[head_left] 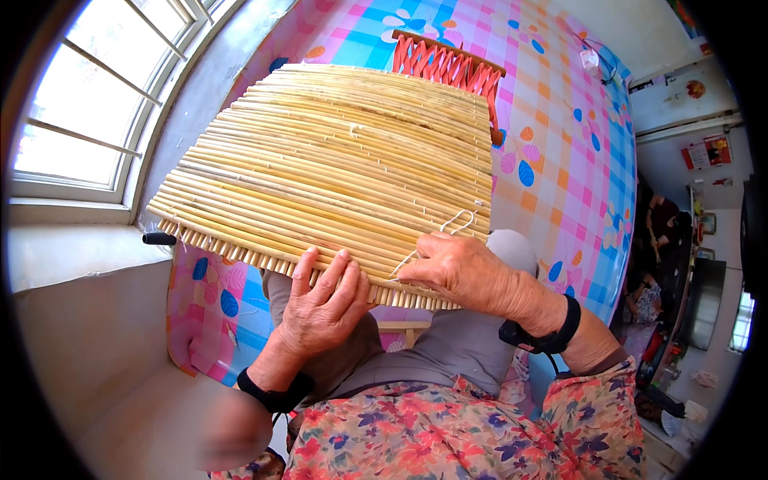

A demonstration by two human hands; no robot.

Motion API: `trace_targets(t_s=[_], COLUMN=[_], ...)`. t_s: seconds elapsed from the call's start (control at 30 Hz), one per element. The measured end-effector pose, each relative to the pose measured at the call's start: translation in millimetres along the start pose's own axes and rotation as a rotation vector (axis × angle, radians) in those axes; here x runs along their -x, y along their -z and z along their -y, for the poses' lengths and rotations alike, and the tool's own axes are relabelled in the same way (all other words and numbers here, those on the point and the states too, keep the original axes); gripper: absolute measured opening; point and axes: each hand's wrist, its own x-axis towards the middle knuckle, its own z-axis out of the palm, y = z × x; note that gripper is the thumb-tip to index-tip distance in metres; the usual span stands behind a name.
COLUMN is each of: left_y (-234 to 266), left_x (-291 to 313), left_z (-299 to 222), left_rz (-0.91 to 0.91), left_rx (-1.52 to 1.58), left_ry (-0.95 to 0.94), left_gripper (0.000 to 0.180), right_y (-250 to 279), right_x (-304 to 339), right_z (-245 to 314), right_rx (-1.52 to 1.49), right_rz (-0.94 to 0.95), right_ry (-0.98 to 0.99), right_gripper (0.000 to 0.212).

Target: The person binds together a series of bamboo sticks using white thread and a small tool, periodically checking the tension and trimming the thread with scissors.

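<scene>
Reed mat [336,160] stalks running left-right, left hand [324,308] gripping near edge, right hand [456,268] pinching white string [448,228]

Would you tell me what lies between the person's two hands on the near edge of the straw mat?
In the head view, only the straw mat's near edge and a white string lie between the left hand and the right hand.
</scene>
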Motion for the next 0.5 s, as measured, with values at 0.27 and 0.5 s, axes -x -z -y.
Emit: trace_targets(t_s=[0.27,0.5], left_y=[1.1,1.2], left_x=[-0.6,-1.8], left_z=[0.3,0.1], left_rz=[-0.001,-0.010], left_rx=[0.007,0.028], left_ry=[0.008,0.014], left_gripper=[0.028,0.026], right_y=[0.0,16.5], right_x=[-2.4,-11.5], right_z=[-1.4,14.2], right_rx=[-0.012,0.052], right_rz=[0.045,0.114], right_ry=[-0.006,-0.024], right_gripper=[0.017,0.014])
